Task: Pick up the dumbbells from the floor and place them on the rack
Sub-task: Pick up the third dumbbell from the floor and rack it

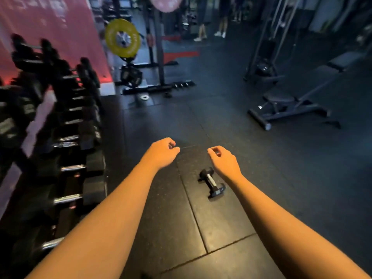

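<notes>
Dumbbell [212,182] seen lying on floor [261,158], near right hand [224,161]. Both hands loosely curled, empty; left hand [162,152] apart. Rack [76,137] at left.

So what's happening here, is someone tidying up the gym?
A person stands on the dark rubber floor with both bare arms stretched forward. The left hand and right hand are loosely curled and hold nothing. One small black hex dumbbell with a chrome handle lies on the floor just below the right hand, not yet picked up. The long rack of black dumbbells runs along the left.
</notes>
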